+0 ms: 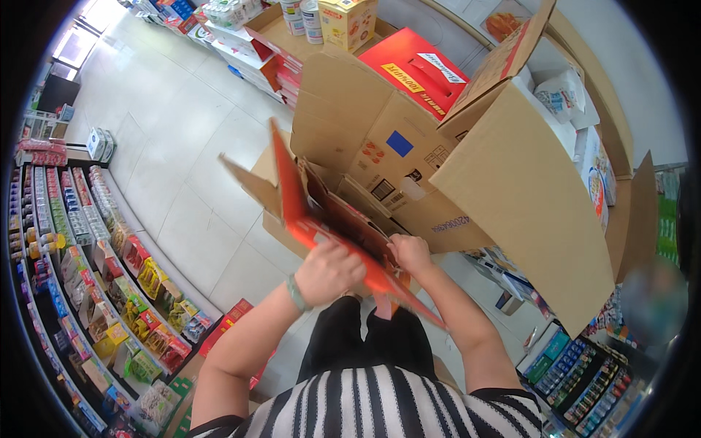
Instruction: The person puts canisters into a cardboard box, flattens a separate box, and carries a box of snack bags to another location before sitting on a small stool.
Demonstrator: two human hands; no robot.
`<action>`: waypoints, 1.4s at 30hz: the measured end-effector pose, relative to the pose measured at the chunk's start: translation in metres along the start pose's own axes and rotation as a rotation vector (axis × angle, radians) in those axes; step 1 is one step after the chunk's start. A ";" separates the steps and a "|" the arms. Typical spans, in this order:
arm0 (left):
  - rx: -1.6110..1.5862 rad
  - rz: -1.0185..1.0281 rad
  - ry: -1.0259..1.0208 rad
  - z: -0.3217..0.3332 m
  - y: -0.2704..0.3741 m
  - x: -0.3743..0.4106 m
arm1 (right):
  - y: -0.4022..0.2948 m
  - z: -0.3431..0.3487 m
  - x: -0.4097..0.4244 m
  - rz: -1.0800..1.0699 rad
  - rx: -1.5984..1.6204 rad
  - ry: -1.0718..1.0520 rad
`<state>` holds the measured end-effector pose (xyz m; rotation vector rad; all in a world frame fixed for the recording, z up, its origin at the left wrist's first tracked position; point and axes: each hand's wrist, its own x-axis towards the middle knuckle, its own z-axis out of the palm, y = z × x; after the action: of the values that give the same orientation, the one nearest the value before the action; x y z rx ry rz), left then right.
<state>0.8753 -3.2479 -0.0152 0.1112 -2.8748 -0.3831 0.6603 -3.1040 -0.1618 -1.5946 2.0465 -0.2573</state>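
My left hand (332,272), with a pale green bangle at its wrist, grips the near side of an opened red cardboard box (306,227), which is tilted and slightly blurred. On the right, my right hand (411,253) is closed on the box's inner edge or a flap. Beyond both hands stands a large open brown cardboard carton (350,109) with printed markings and a blue square. The red box lies partly over the carton's near opening, and its lower part is hidden by my hands. What the carton holds at its bottom cannot be made out.
Another open carton (526,202) with white packages stands at the right. A red Budweiser box (416,71) and several cans (302,21) sit behind. Shelves of packaged snacks (131,284) curve along the left, with a red box (230,323) by their end. Tiled floor (181,120) lies between.
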 end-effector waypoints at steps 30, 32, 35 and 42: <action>0.135 -0.370 -0.215 0.052 -0.038 0.098 | 0.033 0.098 -0.507 1.059 0.241 -0.305; 0.132 -0.360 -0.158 0.049 -0.028 0.086 | 0.027 0.116 -0.535 1.066 0.180 -0.454; 0.128 -0.379 -0.131 0.034 -0.015 0.071 | 0.046 0.164 -0.565 0.829 0.055 -0.536; 0.115 -0.596 0.048 0.013 0.040 0.016 | 0.039 0.083 -0.527 0.916 0.360 0.097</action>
<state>0.8549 -3.2077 -0.0129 0.9920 -2.7599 -0.3067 0.7566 -2.5812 -0.0985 -0.3557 2.3978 -0.3277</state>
